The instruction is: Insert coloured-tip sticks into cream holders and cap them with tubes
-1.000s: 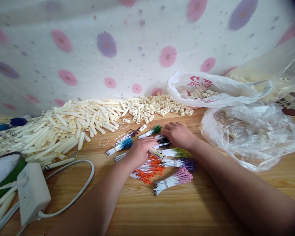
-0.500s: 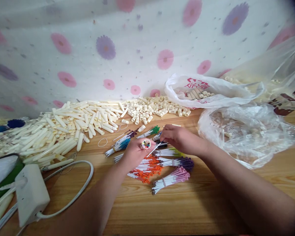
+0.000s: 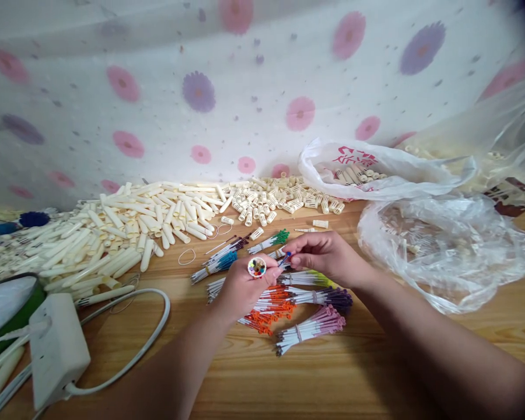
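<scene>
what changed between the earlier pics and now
The tube in the left hand has tipped up: its open end pointed right, now it faces the camera. The right hand, reaching down at first, has taken hold of a blue-tipped stick beside the tube. The pink-tipped bundle and power strip stayed put.

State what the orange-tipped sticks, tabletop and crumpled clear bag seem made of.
Sticks: probably smooth plastic; uniform white shafts, bright orange ends.
Tabletop: wood or wood-look laminate, slight sheen; visible grain leaves both open.
Bag: thin, glossy plastic film, apparently; see-through, with bright creases.
</scene>
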Demonstrator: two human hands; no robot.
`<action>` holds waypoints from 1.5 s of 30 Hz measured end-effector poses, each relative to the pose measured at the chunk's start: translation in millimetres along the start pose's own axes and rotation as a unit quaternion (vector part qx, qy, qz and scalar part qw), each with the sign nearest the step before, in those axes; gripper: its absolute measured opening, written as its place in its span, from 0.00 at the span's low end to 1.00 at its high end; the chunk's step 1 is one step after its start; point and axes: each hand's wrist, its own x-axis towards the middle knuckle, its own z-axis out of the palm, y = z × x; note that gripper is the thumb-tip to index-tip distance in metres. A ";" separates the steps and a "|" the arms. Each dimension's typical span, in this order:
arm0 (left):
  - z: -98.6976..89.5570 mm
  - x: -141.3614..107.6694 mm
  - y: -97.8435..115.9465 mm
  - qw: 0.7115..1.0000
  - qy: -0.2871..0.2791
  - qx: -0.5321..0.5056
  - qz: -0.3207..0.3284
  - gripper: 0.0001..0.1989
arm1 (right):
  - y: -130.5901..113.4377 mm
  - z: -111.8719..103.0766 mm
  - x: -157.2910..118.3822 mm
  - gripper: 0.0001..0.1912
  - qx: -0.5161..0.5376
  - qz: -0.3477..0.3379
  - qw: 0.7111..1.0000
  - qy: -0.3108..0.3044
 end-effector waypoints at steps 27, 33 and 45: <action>-2.1 4.7 -5.6 0.976 0.103 0.101 0.165 0.06 | -85.2 43.9 -58.3 0.06 -0.461 -0.395 0.787 0.109; -0.3 3.9 -5.4 0.976 0.103 0.105 0.163 0.08 | -68.3 48.9 -49.5 0.10 -0.423 -0.404 0.805 0.105; -13.8 -2.0 -5.6 0.961 0.077 0.176 0.200 0.31 | -36.5 47.0 -34.6 0.10 -0.471 -0.361 0.785 0.175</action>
